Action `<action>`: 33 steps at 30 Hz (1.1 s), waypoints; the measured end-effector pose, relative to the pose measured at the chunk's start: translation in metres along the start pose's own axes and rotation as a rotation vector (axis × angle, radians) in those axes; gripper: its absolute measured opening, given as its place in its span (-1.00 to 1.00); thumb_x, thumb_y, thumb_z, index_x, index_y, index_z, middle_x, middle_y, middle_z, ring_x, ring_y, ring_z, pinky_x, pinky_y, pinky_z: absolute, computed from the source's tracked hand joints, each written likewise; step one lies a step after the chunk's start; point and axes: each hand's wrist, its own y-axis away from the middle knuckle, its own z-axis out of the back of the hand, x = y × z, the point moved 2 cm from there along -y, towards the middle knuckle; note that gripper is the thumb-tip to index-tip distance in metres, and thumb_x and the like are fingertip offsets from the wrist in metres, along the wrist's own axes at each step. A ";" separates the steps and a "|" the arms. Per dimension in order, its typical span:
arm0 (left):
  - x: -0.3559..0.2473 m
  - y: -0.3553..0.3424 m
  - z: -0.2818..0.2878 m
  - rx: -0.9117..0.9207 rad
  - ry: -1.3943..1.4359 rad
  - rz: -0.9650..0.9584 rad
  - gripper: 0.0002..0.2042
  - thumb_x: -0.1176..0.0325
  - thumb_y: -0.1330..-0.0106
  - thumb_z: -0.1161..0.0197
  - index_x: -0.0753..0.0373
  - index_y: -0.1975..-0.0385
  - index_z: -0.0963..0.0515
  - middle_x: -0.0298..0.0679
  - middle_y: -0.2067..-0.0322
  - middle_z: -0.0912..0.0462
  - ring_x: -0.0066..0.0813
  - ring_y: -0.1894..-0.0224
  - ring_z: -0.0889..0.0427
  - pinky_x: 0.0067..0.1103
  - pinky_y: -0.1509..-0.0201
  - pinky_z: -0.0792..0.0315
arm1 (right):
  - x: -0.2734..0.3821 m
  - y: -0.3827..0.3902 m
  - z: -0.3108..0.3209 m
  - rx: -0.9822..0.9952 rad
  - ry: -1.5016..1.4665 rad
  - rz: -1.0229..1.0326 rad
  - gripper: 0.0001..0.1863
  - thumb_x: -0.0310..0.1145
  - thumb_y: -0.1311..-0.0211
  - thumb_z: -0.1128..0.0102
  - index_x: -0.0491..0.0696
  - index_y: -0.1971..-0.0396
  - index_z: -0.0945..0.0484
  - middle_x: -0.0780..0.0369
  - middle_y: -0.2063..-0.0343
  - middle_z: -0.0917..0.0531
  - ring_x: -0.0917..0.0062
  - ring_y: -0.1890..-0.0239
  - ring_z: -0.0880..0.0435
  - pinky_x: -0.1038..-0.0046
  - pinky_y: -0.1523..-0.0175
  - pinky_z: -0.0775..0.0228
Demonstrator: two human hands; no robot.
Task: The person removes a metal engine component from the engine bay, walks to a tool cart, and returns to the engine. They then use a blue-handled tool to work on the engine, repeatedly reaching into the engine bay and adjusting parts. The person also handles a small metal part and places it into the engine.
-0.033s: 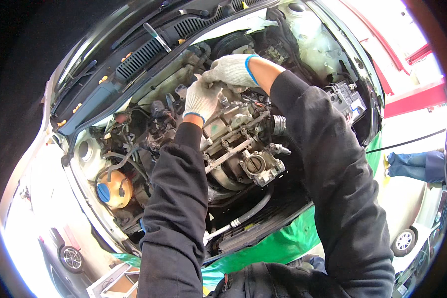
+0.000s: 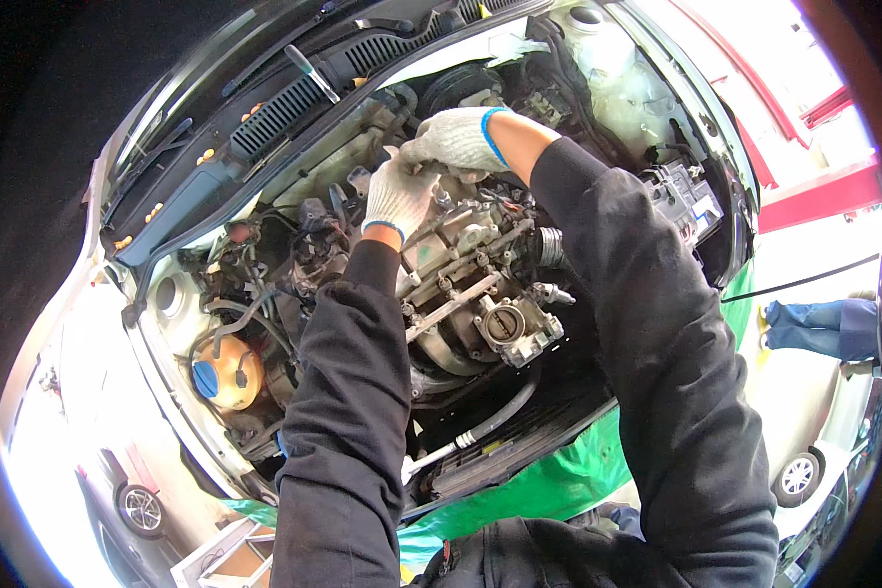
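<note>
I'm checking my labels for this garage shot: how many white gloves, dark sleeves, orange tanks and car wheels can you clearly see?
White gloves: 2
Dark sleeves: 2
Orange tank: 1
Car wheels: 2
Total: 7

At eleven o'clock, the gloved left hand (image 2: 399, 194) touches the gloved right hand (image 2: 458, 142) at twelve. The left arm (image 2: 350, 412) reaches from seven, the right arm (image 2: 671, 353) from five.
</note>
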 end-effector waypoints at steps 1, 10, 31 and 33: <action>0.003 -0.001 0.000 0.078 0.080 0.095 -0.79 0.37 -0.48 -0.39 0.37 0.04 -0.76 -0.12 0.27 -0.88 -0.30 0.18 -0.86 -0.41 0.06 -0.67 | 0.000 -0.004 0.000 0.010 0.019 -0.020 -0.42 0.14 -0.54 -0.25 -0.19 0.08 -0.73 0.21 0.56 -0.63 0.50 0.66 -0.52 0.31 0.49 -0.35; -0.001 0.082 -0.012 0.198 0.658 0.855 -0.42 -0.22 -0.70 -0.09 0.28 0.04 -0.66 -0.08 0.29 -0.77 -0.27 0.33 -0.77 -0.41 0.21 -0.70 | -0.076 -0.061 -0.098 -0.331 -0.676 -0.308 -0.66 -0.09 -0.67 -0.13 -0.07 0.13 -0.68 0.20 0.43 -0.70 0.39 0.43 -0.68 0.26 0.26 -0.52; 0.112 0.056 0.005 0.289 -0.287 0.198 -0.63 0.32 -0.61 -0.19 0.19 -0.32 -0.69 0.12 -0.17 -0.78 -0.08 -0.23 -0.78 -0.26 -0.31 -0.58 | -0.084 -0.133 -0.166 -0.896 -0.780 -0.452 -0.56 -0.11 -0.63 -0.13 -0.22 -0.09 -0.68 -0.09 -0.04 -0.82 0.05 -0.05 -0.83 0.17 -0.12 -0.60; 0.101 0.072 -0.024 0.287 -0.591 0.153 -0.65 0.32 -0.62 -0.16 0.18 -0.28 -0.71 0.06 -0.20 -0.78 -0.06 -0.27 -0.75 -0.27 -0.31 -0.59 | -0.085 -0.135 -0.156 -0.636 -0.226 -0.405 -0.56 -0.13 -0.64 -0.07 -0.18 -0.10 -0.74 -0.05 -0.06 -0.84 0.05 -0.09 -0.85 0.16 -0.13 -0.65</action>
